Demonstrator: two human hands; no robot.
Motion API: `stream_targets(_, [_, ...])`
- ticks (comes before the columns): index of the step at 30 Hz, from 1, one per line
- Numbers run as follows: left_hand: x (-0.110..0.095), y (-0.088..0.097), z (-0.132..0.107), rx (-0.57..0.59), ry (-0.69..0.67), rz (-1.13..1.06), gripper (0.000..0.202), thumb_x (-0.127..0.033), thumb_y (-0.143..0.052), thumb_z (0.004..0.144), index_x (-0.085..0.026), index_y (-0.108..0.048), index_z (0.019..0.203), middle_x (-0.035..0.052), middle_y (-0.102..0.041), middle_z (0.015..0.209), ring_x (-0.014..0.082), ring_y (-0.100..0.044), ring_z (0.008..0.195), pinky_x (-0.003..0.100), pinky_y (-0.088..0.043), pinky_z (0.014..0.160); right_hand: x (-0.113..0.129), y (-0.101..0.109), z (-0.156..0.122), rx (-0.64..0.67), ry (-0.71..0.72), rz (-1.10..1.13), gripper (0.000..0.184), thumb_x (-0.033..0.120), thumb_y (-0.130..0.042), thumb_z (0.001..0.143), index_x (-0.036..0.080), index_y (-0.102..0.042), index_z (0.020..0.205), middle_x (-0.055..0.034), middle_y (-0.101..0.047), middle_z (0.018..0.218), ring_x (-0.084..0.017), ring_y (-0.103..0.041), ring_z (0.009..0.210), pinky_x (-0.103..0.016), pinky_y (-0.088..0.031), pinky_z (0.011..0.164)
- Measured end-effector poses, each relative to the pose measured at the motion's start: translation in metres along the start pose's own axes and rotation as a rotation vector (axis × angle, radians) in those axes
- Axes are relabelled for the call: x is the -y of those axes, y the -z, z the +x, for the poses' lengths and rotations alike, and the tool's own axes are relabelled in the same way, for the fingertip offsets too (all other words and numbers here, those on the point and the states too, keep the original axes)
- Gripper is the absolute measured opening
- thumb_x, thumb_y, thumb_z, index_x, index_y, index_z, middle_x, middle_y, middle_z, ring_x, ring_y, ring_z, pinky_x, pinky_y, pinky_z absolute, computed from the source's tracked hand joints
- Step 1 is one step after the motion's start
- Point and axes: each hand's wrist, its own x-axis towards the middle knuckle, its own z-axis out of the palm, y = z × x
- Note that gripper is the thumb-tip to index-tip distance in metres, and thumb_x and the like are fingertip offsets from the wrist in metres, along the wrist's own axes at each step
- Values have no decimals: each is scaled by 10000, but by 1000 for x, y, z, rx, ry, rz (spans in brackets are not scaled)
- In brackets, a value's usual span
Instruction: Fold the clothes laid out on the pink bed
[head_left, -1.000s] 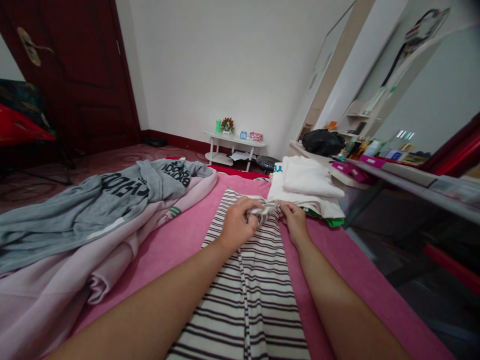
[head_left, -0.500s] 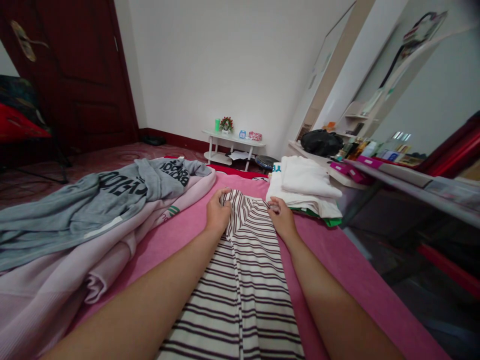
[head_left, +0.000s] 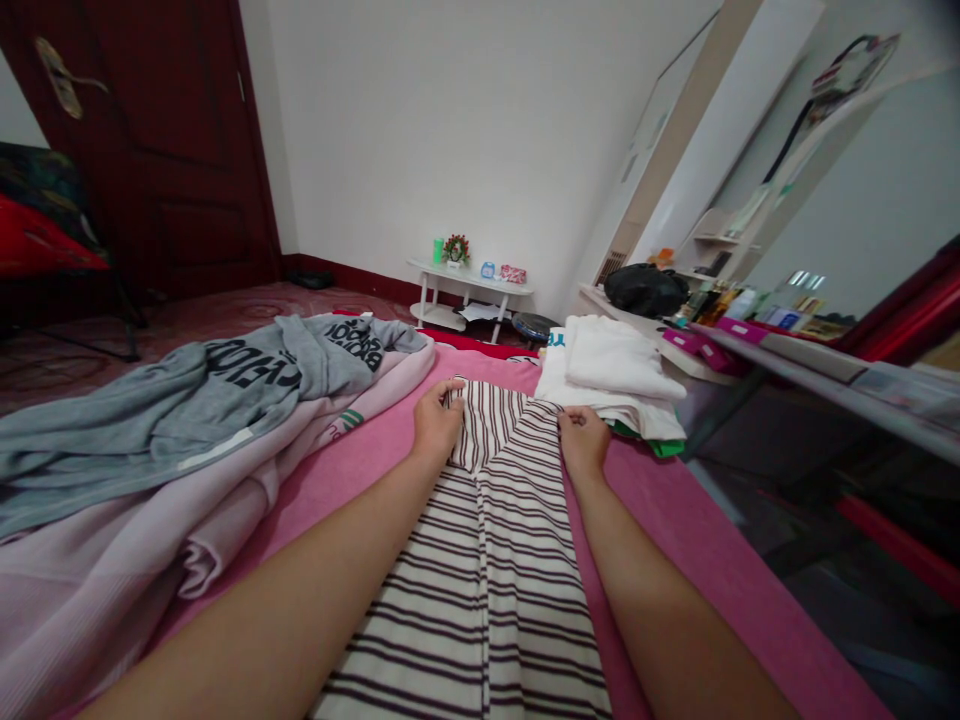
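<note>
A white garment with dark stripes (head_left: 517, 560) lies lengthwise in front of me, its two sides meeting along a centre line; its exact kind I cannot make out. At its far left corner, my left hand (head_left: 439, 420) pinches the edge between thumb and fingers. My right hand (head_left: 585, 440) grips the far right corner, fingers closed on the cloth. Between the hands, the far edge is stretched fairly straight. Beneath it is a pink bed cover (head_left: 682, 560).
On the left lie a grey hoodie (head_left: 247, 375) with black lettering and a pale pink garment (head_left: 142, 560). Folded white clothes (head_left: 622, 360) are stacked beyond my right hand. A dressing table (head_left: 817, 365) with bottles stands at right, a small white table (head_left: 469, 280) by the wall.
My right hand has moved a little right, its fingers now closed on the corner. The garment's far end is spread wider and flatter. My left hand keeps its hold.
</note>
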Motion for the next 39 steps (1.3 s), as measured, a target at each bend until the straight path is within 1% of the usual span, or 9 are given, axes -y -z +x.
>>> stream_targets(6, [2, -1, 2, 72, -20, 39, 321, -118, -581, 758, -142, -699, 1055, 83, -698, 1069, 203, -632, 1008, 340, -454, 968, 19, 7, -11, -102, 186, -150, 239, 266, -457, 762, 187, -631, 905, -82, -671, 920, -219, -576, 821, -337, -435, 780])
stream_targets(9, [1, -1, 1, 112, -68, 87, 360, -106, -599, 744, -136, -690, 1091, 97, -670, 1140, 210, -599, 1088, 338, -413, 1024, 21, 2, -13, 73, 271, -103, 457, 316, -487, 796, 171, -524, 1228, -95, -651, 1093, -195, -582, 797, -321, -448, 768])
stream_targets(11, [0, -1, 1, 131, -100, 128, 395, -88, -608, 730, -127, -680, 1116, 105, -658, 1155, 212, -589, 1101, 335, -402, 1037, 18, -3, -13, 214, 258, -120, 542, 346, -541, 778, 180, -491, 1292, -86, -671, 1049, -198, -590, 753, -321, -455, 735])
stream_targets(19, [-5, 0, -3, 118, -180, 299, 434, -6, -590, 677, -107, -681, 1090, 133, -610, 1111, 253, -566, 1074, 400, -414, 1022, 12, 2, -10, 95, 252, -208, 175, 242, -529, 770, 190, -665, 867, -73, -681, 873, -223, -604, 815, -334, -456, 773])
stream_targets(23, [-20, 2, -12, 130, -446, 438, 395, -66, -567, 739, -174, -666, 1106, 108, -513, 1299, 267, -446, 1232, 423, -346, 1079, 27, 10, -18, 39, 419, -300, 218, 188, -495, 805, 213, -669, 935, -84, -644, 997, -240, -559, 976, -364, -431, 870])
stream_targets(26, [-26, 2, -21, 395, -614, 531, 356, -248, -529, 853, -200, -616, 1196, 90, -503, 1359, 249, -447, 1256, 405, -333, 1086, 32, 8, -22, 243, 615, -192, 296, 263, -457, 886, 209, -623, 1125, -81, -625, 1165, -223, -523, 1118, -374, -376, 993])
stream_targets(29, [-20, 0, -25, 676, -504, 681, 473, -436, -514, 869, -200, -563, 1277, 122, -483, 1400, 301, -395, 1317, 480, -242, 1115, 29, 0, -25, 620, 655, -272, 409, 355, -406, 929, 200, -539, 1283, -83, -548, 1337, -211, -460, 1247, -382, -326, 1053])
stream_targets(32, [-11, -2, -24, 719, -368, 775, 541, -508, -467, 879, -232, -502, 1343, 108, -376, 1483, 323, -264, 1393, 541, -127, 1125, 25, -6, -26, 743, 561, -470, 478, 429, -331, 956, 222, -463, 1366, -68, -409, 1468, -211, -306, 1373, -419, -221, 1110])
stream_targets(39, [-5, -3, -22, 723, -403, 877, 600, -566, -359, 908, -242, -416, 1410, 84, -289, 1528, 312, -213, 1412, 518, -134, 1123, 34, 2, -34, 769, 432, -611, 527, 521, -243, 963, 316, -320, 1443, -18, -243, 1552, -213, -163, 1425, -474, -113, 1130])
